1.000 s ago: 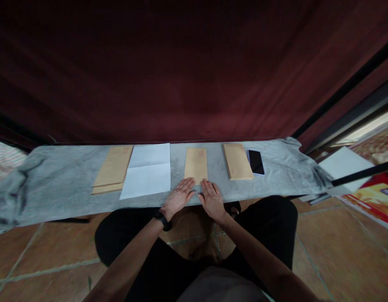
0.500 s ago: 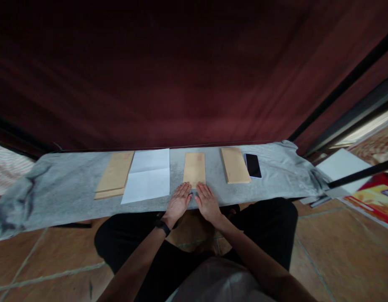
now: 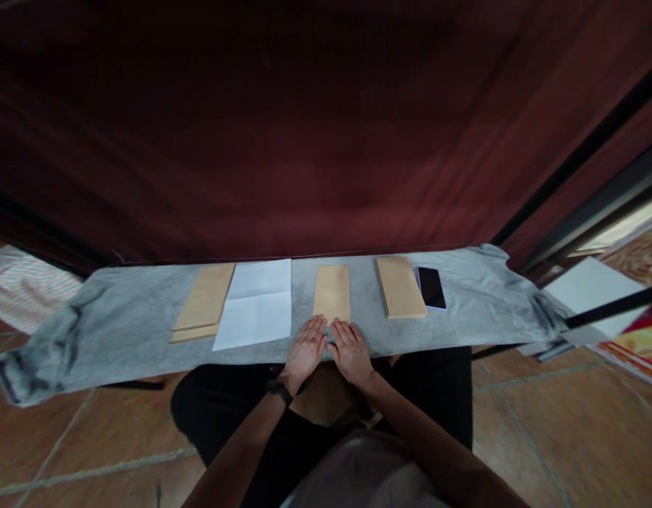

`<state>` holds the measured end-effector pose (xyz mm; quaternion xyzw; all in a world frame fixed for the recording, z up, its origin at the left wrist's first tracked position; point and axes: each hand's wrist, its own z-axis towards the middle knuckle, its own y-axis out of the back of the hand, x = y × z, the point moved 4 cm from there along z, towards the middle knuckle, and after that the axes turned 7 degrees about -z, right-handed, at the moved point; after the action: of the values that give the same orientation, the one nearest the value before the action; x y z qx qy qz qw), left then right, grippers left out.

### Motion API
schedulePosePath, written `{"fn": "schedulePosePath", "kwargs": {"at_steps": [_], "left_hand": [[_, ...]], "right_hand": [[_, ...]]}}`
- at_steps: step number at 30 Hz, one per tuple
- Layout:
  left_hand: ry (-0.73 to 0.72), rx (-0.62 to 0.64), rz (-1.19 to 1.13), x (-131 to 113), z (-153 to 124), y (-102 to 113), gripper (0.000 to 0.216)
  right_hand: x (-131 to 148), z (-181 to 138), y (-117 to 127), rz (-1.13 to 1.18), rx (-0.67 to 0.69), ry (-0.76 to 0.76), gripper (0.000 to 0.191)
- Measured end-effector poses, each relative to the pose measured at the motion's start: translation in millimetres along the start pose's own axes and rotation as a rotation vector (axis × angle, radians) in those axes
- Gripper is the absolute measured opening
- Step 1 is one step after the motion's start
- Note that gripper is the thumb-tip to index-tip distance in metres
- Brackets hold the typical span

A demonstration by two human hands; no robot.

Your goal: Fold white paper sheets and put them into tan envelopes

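Observation:
My left hand [image 3: 306, 346] and my right hand [image 3: 349, 347] lie flat side by side, fingers stretched out, on the near edge of a low bench covered with grey cloth [image 3: 130, 310]. Their fingertips touch the near end of a single brown envelope [image 3: 332, 291]. A black band sits on my left wrist. Neither hand holds anything. Left of the hands lies a creased white sheet of paper [image 3: 256, 305], and beyond it a stack of brown envelopes [image 3: 204, 302].
A second brown envelope stack [image 3: 400, 286] and a black phone [image 3: 430, 287] lie to the right. A dark red curtain [image 3: 305, 141] hangs behind the bench. White and coloured papers [image 3: 590, 289] sit at the far right. My legs rest on a tiled floor.
Both hands have stayed flat at the near end of the middle envelope. The view has shifted slightly, so the bench sits a little lower in the picture.

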<state>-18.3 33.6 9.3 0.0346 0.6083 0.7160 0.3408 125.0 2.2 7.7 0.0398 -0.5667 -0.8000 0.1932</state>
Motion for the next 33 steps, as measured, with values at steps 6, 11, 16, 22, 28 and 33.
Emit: {"fn": "schedulePosePath", "kwargs": {"at_steps": [6, 11, 16, 22, 28, 33], "left_hand": [[0.012, -0.003, -0.010, 2.0, -0.3, -1.7, 0.050], [0.009, -0.006, -0.004, 3.4, 0.1, -2.3, 0.049], [0.066, -0.029, 0.028, -2.4, -4.8, -3.6, 0.049], [0.278, -0.134, -0.095, -2.4, 7.9, 1.4, 0.041], [0.646, -0.141, -0.290, 15.9, 45.8, 12.5, 0.044], [0.852, -0.129, -0.447, 21.5, 49.5, 12.2, 0.053]], "right_hand": [[0.1, 0.9, -2.0, 0.023, -0.044, 0.012, 0.050], [-1.4, -0.3, -3.1, 0.030, -0.041, -0.007, 0.050], [-13.5, -6.5, 2.3, 0.006, -0.027, -0.034, 0.050], [-25.7, -8.6, 7.2, -0.003, 0.000, -0.056, 0.048], [-22.1, 0.8, 6.5, 0.005, 0.014, -0.087, 0.047], [-33.2, -1.8, 8.3, 0.022, 0.078, -0.056, 0.052]]}}
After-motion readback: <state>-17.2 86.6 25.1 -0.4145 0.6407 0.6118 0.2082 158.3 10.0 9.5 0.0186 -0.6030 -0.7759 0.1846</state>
